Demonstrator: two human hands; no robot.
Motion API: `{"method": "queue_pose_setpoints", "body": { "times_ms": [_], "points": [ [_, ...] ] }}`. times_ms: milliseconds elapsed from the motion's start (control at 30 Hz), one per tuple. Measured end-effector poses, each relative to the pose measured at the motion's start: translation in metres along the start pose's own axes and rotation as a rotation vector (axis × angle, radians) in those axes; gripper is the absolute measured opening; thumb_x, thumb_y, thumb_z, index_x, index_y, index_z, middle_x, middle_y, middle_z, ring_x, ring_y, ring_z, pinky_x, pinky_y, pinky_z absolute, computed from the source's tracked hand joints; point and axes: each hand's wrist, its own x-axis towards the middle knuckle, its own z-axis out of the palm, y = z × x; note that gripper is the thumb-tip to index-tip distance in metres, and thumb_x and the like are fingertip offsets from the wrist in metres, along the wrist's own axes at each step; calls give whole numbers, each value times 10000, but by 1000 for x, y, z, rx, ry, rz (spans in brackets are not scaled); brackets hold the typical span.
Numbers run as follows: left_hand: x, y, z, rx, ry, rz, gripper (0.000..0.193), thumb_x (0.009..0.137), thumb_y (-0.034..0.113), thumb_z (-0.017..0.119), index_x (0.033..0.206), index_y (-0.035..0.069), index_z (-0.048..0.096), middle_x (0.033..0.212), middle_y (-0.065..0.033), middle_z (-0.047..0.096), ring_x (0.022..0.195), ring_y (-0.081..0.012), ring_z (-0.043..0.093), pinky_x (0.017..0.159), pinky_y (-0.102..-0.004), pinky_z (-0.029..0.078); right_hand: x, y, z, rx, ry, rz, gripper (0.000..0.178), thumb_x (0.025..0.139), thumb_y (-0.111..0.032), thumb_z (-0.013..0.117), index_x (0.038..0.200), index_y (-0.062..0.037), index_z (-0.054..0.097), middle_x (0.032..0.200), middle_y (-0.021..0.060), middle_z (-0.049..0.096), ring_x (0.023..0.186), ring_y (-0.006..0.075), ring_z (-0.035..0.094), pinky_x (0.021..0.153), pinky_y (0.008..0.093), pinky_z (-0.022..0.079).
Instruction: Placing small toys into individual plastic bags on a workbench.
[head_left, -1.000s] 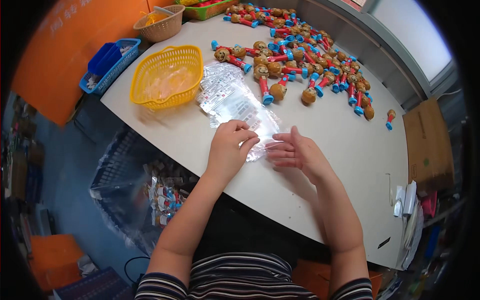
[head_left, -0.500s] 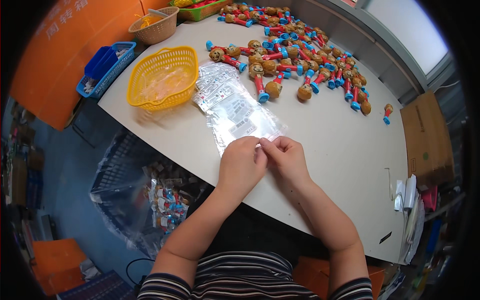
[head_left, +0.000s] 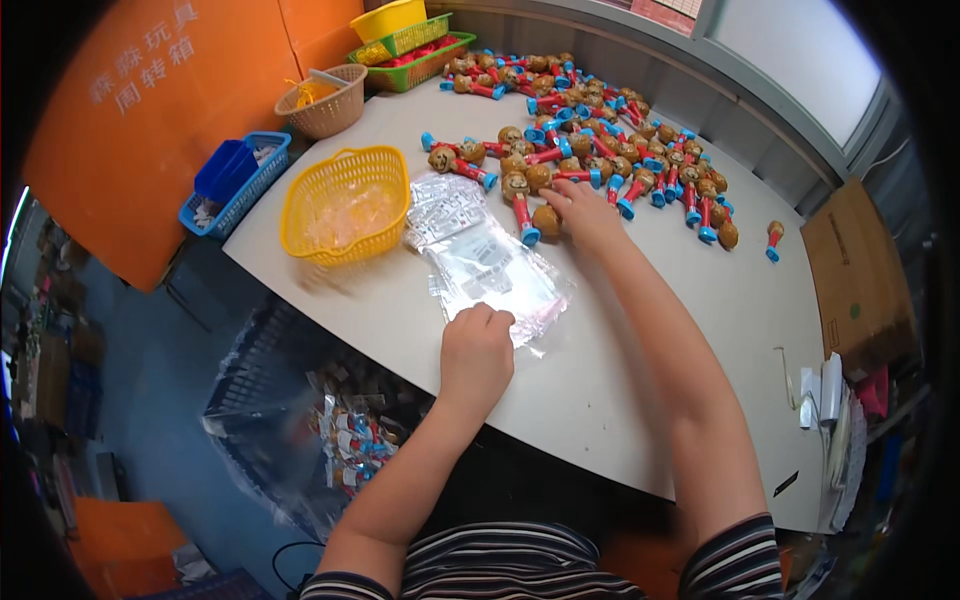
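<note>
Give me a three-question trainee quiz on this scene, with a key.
1. Multiple choice: where is the left hand?
A) inside the yellow basket
B) at the near end of the flat bags
C) on top of the cardboard box
2. True or false: the lone figure lies to the left of the bags.
3. Fill in the blank: the ____ hand is at the edge of the cluster of figures.

Key:
1. B
2. False: the lone figure lies to their right, near the cardboard box.
3. right, as the right hand is there
</note>
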Motion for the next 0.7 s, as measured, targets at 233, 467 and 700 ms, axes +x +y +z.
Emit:
{"method": "queue_pose_setpoints", "body": {
  "times_ms": [233,467,700],
  "points": [
    [2,-6,-9,-6,2,-52,125,752,-2,687,866,45,663,835,-119,606,801,-326,609,709,-421,495,-17,7,-18,45,51,-67,174,875,-137,668,1042,-89,664,1019,68,634,1024,264,597,876,404,498],
    [20,12,9,-92,36,-134,76,791,28,684,829,40,619,814,-124,574,772,-323,598,693,-427,498,-111,-67,-138,1136,-407,412,263,1009,-231,549,1169,-22,546,742,13,558,706,71,498,618,222,393],
    [27,24,18,-235,20,-165,74,851,45,647,897,31,590,838,-143,598,790,-342,604,712,-434,492,-147,-70,-125,775,-162,366,222,979,-178,604,1130,-16,605,795,7,602,720,72,497,644,238,412]
  ]
}}
